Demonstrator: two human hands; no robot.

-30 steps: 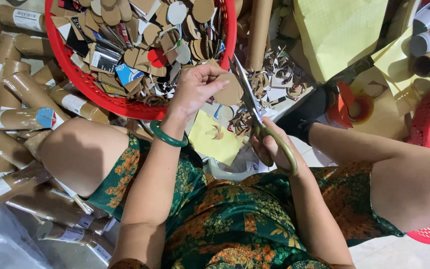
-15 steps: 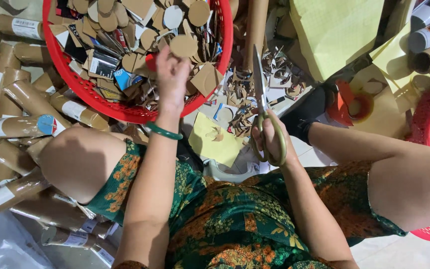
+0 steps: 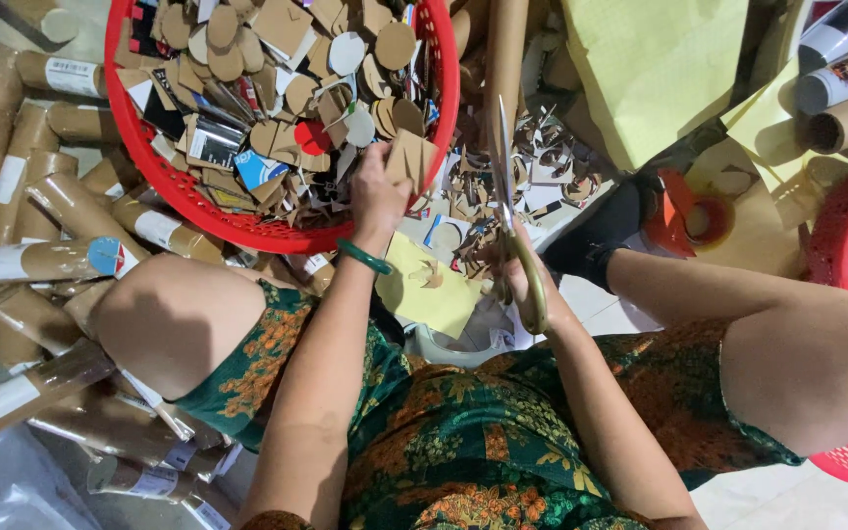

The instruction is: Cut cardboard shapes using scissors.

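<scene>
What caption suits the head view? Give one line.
Left hand reaches into the red basket of cardboard cutouts; right hand holds scissors.

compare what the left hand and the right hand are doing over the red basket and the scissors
The left hand reaches into the round red plastic basket and touches a brown cardboard cut-out; the right hand stays outside it, gripping the long metal scissors. The left wrist wears a green bangle; the right wrist is bare. Both are bare hands held above the lap.
</scene>
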